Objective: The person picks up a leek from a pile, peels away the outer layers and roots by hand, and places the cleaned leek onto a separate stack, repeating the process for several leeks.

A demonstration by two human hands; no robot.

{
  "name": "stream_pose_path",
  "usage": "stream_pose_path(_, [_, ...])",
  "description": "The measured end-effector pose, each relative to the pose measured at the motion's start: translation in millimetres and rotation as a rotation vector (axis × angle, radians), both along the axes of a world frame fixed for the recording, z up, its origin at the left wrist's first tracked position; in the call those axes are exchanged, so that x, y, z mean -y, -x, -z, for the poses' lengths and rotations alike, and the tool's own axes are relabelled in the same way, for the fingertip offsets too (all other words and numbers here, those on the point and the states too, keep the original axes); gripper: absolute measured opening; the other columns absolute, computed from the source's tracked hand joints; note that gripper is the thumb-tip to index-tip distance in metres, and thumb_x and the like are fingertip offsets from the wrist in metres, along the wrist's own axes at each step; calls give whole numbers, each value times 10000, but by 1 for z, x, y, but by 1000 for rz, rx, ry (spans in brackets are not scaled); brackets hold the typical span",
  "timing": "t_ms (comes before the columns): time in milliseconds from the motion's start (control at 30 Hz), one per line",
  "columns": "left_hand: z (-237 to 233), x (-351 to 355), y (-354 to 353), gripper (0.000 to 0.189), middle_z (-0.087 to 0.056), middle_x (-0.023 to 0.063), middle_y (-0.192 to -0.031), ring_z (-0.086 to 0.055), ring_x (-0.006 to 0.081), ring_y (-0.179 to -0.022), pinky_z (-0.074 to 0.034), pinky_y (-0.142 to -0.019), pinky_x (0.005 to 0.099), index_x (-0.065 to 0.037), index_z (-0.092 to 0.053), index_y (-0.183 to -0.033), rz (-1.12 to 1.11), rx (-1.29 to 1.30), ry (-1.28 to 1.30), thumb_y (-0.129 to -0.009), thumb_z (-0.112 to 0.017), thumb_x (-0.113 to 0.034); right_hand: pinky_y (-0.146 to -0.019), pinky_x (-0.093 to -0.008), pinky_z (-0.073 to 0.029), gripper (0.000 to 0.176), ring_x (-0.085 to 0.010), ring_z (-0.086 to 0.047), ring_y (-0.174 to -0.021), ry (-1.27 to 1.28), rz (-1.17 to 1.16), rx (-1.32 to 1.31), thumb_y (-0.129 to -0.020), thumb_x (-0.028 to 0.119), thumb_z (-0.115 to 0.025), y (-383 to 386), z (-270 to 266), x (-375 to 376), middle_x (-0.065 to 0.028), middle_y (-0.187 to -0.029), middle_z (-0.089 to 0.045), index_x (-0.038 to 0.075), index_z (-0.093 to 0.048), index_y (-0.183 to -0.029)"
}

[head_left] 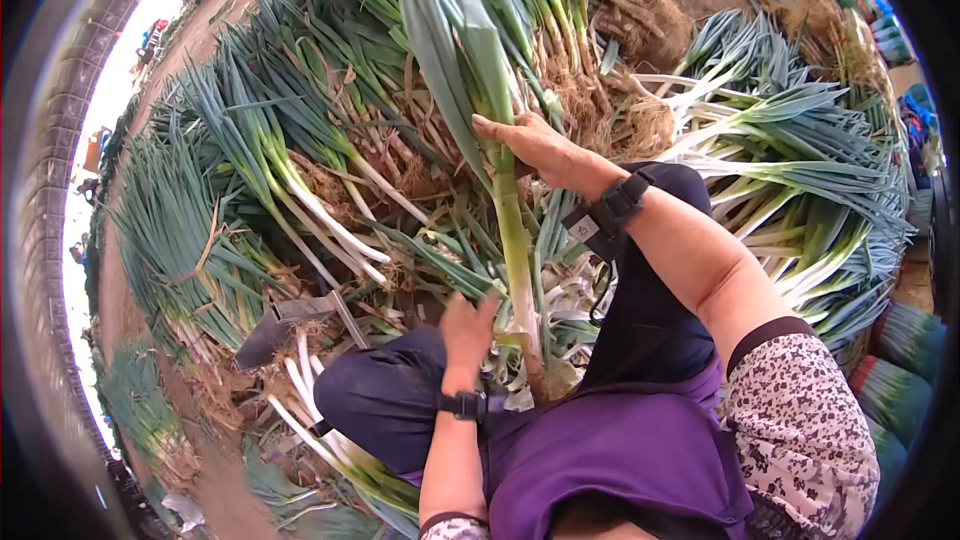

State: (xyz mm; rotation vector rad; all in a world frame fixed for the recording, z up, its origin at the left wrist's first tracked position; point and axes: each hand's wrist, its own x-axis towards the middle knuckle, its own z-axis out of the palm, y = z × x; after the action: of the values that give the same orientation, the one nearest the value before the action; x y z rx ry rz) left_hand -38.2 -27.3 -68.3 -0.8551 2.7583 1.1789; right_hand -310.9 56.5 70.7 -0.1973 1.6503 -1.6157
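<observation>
A large green onion (513,250) stands nearly upright before me, its root end low near my lap and its leaves rising toward the camera. Around its upper stalk, just below where the leaves spread, my right hand (535,148) is closed. My left hand (469,332) is beside the lower stalk on the left, over my knee, with its fingers smeared by motion. Stripped pale leaves and peelings (575,325) lie on the ground behind the stalk.
Unpeeled green onions with brown roots (390,130) are heaped ahead and to the left. Cleaned ones with white stalks (780,175) are piled at right. A grey metal piece (285,328) is by my left knee. Tied bundles (905,340) line the far right.
</observation>
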Motion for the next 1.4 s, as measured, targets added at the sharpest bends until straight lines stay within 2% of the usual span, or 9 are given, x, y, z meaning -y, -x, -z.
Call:
stream_pose_path(33, [-47, 7, 30, 332, -599, 194, -763, -585, 271, -704, -446, -639, 362, 26, -502, -768, -237, -135, -151, -851, -642, -263, -553, -316, -480, 373, -142, -574, -588, 12, 3, 7, -867, 396, -637, 0, 2, 2, -53, -688, -590, 25, -618, -899])
stream_pose_path(133, [-108, 19, 102, 537, -635, 68, -1054, -588, 116, -858, -452, -713, 238, 31, -481, -1283, -470, -442, -781, -874, -659, -267, -482, -305, -504, 519, -165, -613, -567, 46, -85, 14, -861, 520, -584, 2, 8, 2, -63, -712, -613, 4, -609, -914])
stream_pose_path(267, [-126, 18, 153, 396, -650, 26, -970, -597, 80, -795, -477, -700, 245, 0, -569, -1150, -173, -493, -1122, -850, -694, -227, -488, -296, -523, 590, -178, -622, -561, 52, -107, -23, -859, 576, -543, -3, -2, -6, -86, -720, -625, -1, -602, -966])
stream_pose_path(400, [-118, 19, 165, 307, -649, 24, -907, -596, 86, -752, -487, -662, 248, -2, -594, -1060, -245, -485, -1097, -850, -693, -203, -489, -295, -542, 595, -189, -652, -593, -22, -112, -72, -858, 571, -548, -4, -12, -15, -101, -757, -640, 2, -602, -1023])
stream_pose_path(533, [-135, 25, 174, 284, -620, 55, -841, -601, 127, -662, -506, -544, 256, 60, -551, -1031, -147, -340, -589, -854, -640, -143, -482, -300, -544, 577, -192, -654, -565, -65, -122, -66, -854, 553, -565, -2, -6, -20, -111, -715, -648, -4, -622, -994])
stream_pose_path(800, [-141, 19, 158, 261, -648, 72, -980, -656, 153, -782, -545, -594, 284, -16, -559, -1112, -72, -188, -645, -885, -603, -136, -440, -276, -515, 597, -185, -634, -496, -203, -104, -194, -823, 566, -591, 2, -1, -20, -105, -681, -654, -21, -632, -926])
stream_pose_path(900, [-121, 17, 141, 232, -664, 58, -914, -644, 138, -739, -522, -635, 269, -52, -583, -1060, -267, -481, -1224, -871, -660, -164, -475, -273, -524, 608, -183, -644, -533, -137, -125, -183, -822, 552, -601, 6, 5, -18, -105, -697, -654, -47, -627, -919])
stream_pose_path(1167, [-117, -8, 133, 366, -659, 112, -943, -624, 232, -817, -495, -780, 375, 6, -596, -1101, -300, -239, -1378, -886, -527, -282, -500, -299, -479, 550, -161, -594, -542, -77, -56, -193, -809, 500, -640, 3, 9, -15, -103, -674, -626, -46, -652, -875])
stream_pose_path(1400, [-122, -12, 145, 322, -650, 149, -900, -592, 253, -725, -485, -700, 371, 11, -598, -1047, -423, -205, -1436, -832, -453, -182, -506, -317, -479, 433, -196, -602, -549, -58, 27, -333, -775, 353, -694, -2, 8, -12, -121, -663, -625, -67, -647, -868])
